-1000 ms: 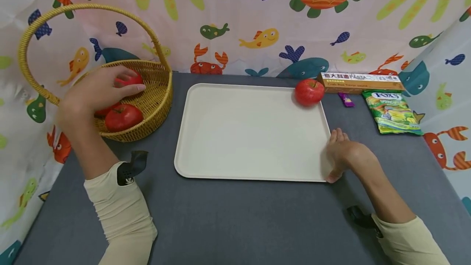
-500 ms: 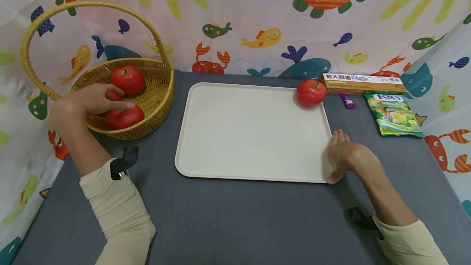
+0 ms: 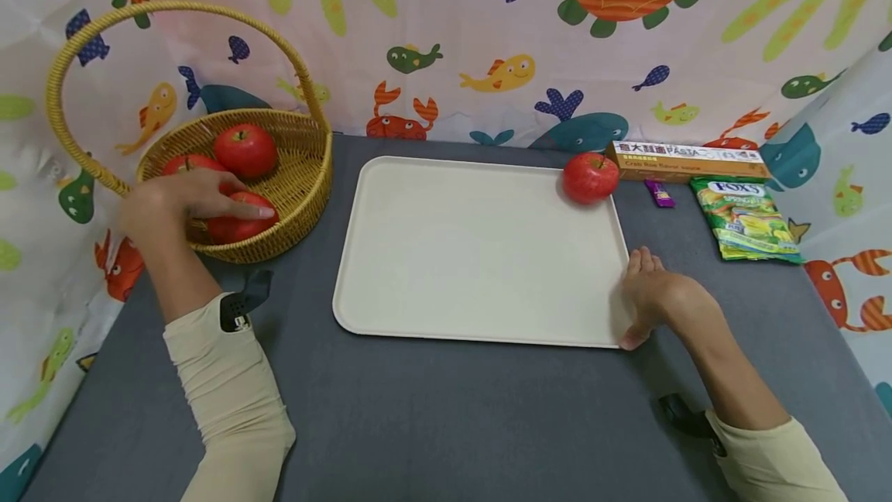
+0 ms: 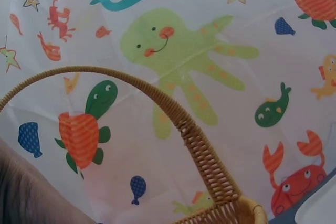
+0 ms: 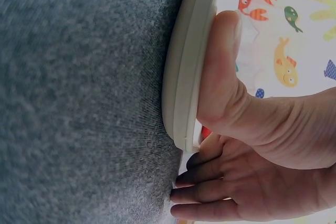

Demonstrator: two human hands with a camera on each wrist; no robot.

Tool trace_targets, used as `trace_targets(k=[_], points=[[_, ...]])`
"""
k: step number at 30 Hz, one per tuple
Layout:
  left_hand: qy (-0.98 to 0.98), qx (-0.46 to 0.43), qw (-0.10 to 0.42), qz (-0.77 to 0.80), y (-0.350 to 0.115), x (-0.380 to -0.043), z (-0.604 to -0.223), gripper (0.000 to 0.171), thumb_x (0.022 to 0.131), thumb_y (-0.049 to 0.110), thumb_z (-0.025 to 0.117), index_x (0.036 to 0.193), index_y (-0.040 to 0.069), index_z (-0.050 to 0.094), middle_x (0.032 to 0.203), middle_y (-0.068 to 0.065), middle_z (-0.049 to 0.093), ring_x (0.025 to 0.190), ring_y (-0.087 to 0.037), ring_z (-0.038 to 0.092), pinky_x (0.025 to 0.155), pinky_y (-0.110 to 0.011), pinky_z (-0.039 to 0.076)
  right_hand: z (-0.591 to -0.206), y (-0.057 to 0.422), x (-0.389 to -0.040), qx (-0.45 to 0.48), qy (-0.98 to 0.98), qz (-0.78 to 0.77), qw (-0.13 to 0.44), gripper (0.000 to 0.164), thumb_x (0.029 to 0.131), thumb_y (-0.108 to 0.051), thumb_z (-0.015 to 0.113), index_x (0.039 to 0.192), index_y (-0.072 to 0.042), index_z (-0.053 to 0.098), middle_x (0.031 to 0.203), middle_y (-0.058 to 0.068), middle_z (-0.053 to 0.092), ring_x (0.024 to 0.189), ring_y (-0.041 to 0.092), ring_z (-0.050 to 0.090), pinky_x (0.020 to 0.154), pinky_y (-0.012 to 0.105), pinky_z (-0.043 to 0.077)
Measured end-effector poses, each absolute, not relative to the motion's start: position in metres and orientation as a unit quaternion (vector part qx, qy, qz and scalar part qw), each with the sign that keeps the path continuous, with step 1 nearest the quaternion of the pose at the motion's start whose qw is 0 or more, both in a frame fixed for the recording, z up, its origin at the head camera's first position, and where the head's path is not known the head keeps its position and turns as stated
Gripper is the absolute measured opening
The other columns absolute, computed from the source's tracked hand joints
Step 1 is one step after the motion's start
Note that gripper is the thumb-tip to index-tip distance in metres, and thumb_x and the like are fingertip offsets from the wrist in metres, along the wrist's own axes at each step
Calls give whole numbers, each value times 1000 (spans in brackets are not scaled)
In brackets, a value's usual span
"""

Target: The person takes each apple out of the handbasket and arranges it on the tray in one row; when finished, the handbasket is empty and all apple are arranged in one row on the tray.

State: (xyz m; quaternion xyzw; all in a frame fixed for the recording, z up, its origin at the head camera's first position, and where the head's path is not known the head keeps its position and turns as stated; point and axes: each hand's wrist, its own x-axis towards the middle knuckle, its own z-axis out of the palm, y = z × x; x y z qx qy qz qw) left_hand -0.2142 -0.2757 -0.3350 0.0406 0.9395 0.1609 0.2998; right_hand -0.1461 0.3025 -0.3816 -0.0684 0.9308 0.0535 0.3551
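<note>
In the head view my left hand (image 3: 184, 200) reaches into the yellow wicker basket (image 3: 310, 200) at the left. Its thumb lies across the front red apple (image 3: 240, 227) and its fingers bend over the far side, partly hidden. Two more red apples, the back apple (image 3: 245, 151) and the left apple (image 3: 191, 163), sit behind it. My right hand (image 3: 655, 297) lies at the near right corner of the white tray (image 3: 481, 254). Seen from the right wrist, the thumb (image 5: 220, 66) rests along the tray's rim while the other fingers are straight. A red apple (image 3: 590, 178) stands on the tray's far right corner.
Behind the tray's right end lie a long brown box (image 3: 690, 161), a small purple packet (image 3: 659, 194) and a green FOX'S candy bag (image 3: 747, 219). The basket's tall handle (image 4: 184, 124) arches above the left hand. A printed curtain (image 3: 460, 22) borders the grey table (image 3: 446, 417).
My left hand has moved from the back apple towards the front one, leaving the back apple in the basket. The right hand stays at the tray's corner.
</note>
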Motion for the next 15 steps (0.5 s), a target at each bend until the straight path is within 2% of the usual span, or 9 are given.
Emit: trace_targets(k=[3,15], points=[[935,35,313,166,-274,-215,-336,96,75,70,52,136,-2,33,128,-27,34,112,-42,29,86,-64,34,-381,303,-145,-68,930,50,357,150,36,-62,78,132,25,2,135,47,0,125,58,4,103,61,12],[928,14,328,176,-268,-220,-339,103,71,71,55,138,-2,28,130,-30,27,115,-47,22,86,-66,32,-381,303,-146,-61,929,47,361,149,37,-61,78,132,24,1,136,47,-2,126,58,3,103,61,11]])
